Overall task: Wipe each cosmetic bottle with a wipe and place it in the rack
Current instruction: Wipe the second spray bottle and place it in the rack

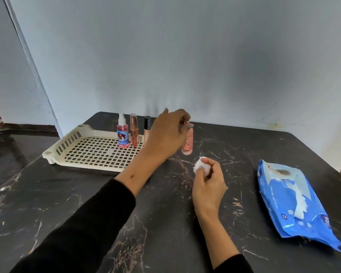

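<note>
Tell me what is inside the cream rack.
Standing in the rack: a pink spray bottle, a rose-gold tube and a black-capped tube. The left hand hides the rack's right end.

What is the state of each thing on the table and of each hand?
Cream plastic lattice rack: flat on table, holds three upright items.
Pink spray bottle: upright in rack.
Rose-gold lipstick tube: upright in rack.
Black-capped gloss tube: upright in rack.
Peach clear bottle: upright on table, outside rack.
Left hand: grips peach bottle's top.
Crumpled white wipe: pinched.
Right hand: pinches wipe.
Blue wipes pack: lying flat, wipe protruding.
</note>
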